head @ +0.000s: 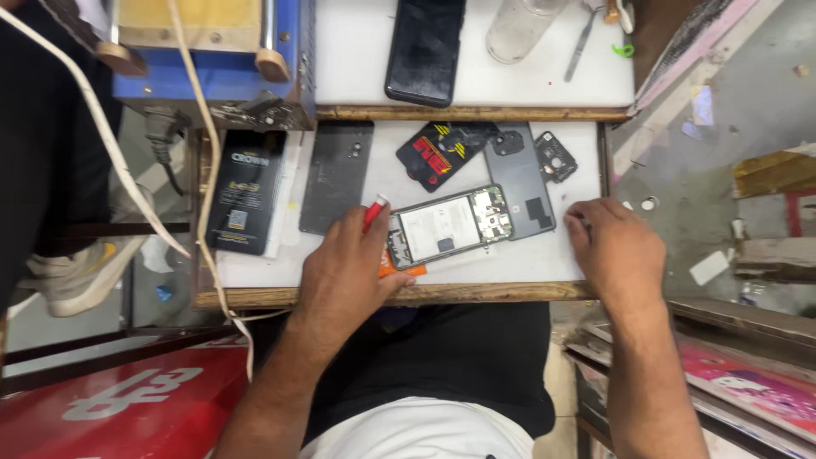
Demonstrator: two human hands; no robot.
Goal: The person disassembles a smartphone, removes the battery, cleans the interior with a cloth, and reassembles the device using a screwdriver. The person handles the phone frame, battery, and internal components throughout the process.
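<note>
Work surface count: one opened phone (448, 226), two detached back covers (337, 175) (519, 177), one printed case (442, 153), one intact phone (425, 49), one black box (246, 190), one red-tipped tool (374, 212), one camera frame (557, 156).

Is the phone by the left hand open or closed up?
Open: the phone lies with its back cover off, battery and circuit board exposed, beside the left hand.

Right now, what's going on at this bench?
A person is working on an opened phone lying on a white tray. The left hand holds a red-tipped tool at the phone's left end. The right hand rests on the tray beside a grey back cover. Other covers and a small black box lie around.
</note>
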